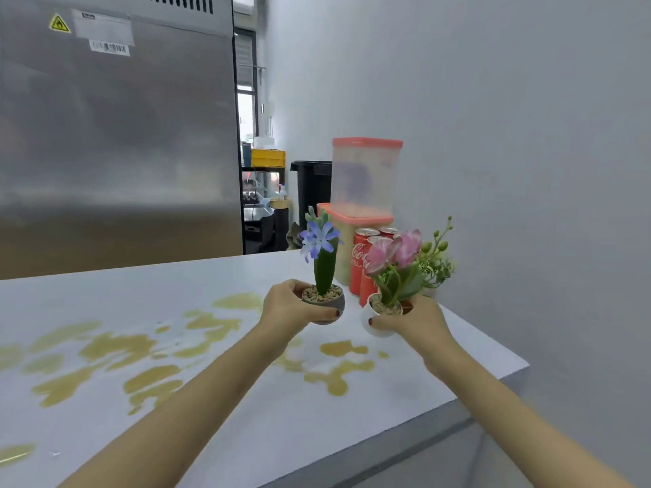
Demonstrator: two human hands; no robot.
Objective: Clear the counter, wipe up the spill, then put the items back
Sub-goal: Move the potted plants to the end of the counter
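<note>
Gripping the grey pot (pixel 326 305) in your left fingers (pixel 326 314), the white pot (pixel 370 317) in your right fingers (pixel 382 322), by the desk's (pixel 405 399) right edge

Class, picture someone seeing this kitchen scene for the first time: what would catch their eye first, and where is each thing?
Two small flower pots held above the white counter stand out: the left hand grips the grey pot with a blue flower, the right hand grips the white pot with pink flowers. Yellow-brown spilled liquid lies in puddles across the counter below and to the left. Red cola cans stand behind, by the wall.
</note>
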